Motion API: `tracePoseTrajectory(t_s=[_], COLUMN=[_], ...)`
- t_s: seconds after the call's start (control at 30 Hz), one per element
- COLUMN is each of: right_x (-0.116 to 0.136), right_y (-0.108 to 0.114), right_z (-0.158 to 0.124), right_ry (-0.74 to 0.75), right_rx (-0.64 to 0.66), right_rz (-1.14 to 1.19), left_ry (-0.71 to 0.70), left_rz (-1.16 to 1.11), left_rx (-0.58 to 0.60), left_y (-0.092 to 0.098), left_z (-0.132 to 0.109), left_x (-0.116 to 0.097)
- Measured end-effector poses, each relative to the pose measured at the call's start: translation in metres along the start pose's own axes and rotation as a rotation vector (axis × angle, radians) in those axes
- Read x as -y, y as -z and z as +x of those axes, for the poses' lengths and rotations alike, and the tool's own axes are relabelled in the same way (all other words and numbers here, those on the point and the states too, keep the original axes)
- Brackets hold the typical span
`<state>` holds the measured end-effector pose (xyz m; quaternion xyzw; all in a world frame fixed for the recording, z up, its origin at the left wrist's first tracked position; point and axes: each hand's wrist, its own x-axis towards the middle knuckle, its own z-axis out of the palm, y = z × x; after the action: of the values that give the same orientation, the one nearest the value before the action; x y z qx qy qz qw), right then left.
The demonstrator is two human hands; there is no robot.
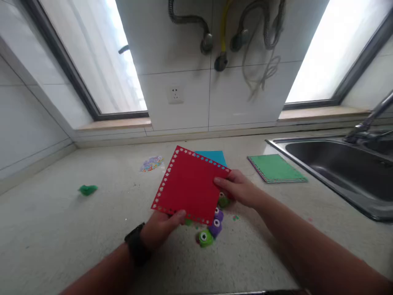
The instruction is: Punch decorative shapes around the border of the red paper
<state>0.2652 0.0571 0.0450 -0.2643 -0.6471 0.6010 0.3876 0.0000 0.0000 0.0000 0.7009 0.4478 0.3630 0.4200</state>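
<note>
Both my hands grip a square red sheet of paper (190, 184), tilted above the counter, with small shapes punched along three of its edges. My left hand (164, 227) pinches the lower edge, thumb on top. On the right side, my right hand (239, 188) has its thumb over the sheet and its other fingers behind. Partly under the sheet lie several small craft punches, among them a green punch (205, 237) and a purple punch (215, 226). A blue sheet (215, 156) shows behind the red one, mostly covered.
A stack of punched sheets with green on top (278, 168) lies at right, near the steel sink (322, 159). Colourful paper bits (152, 163) form a pile at back left. A crumpled green piece (87, 189) lies farther left. Hoses (190, 19) hang on the wall.
</note>
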Motion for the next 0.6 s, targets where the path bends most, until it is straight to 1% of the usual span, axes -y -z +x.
tracePoseTrajectory(t_s=[0.13, 0.23, 0.4, 0.5, 0.6], right_x=[-0.006, -0.010, -0.010, -0.009, -0.004], right_y=[-0.004, -0.005, -0.007, -0.004, 0.009], right_z=[-0.001, -0.001, 0.001, 0.001, 0.001], right_ry=[-0.020, -0.031, 0.058, 0.069, 0.083], right_rx=[0.049, 0.048, -0.016, -0.040, -0.153], right_rz=[-0.025, -0.067, -0.129, -0.116, -0.180], left_ry=[-0.004, 0.004, 0.128, 0.109, 0.095], left_rz=[0.117, 0.209, 0.302, 0.291, 0.248], left_rx=[0.022, -0.012, -0.046, -0.098, -0.144], left_y=[-0.006, -0.010, -0.014, -0.014, -0.012], left_z=[-0.005, -0.008, -0.008, -0.005, -0.002], left_x=[-0.012, -0.014, -0.018, -0.019, -0.016])
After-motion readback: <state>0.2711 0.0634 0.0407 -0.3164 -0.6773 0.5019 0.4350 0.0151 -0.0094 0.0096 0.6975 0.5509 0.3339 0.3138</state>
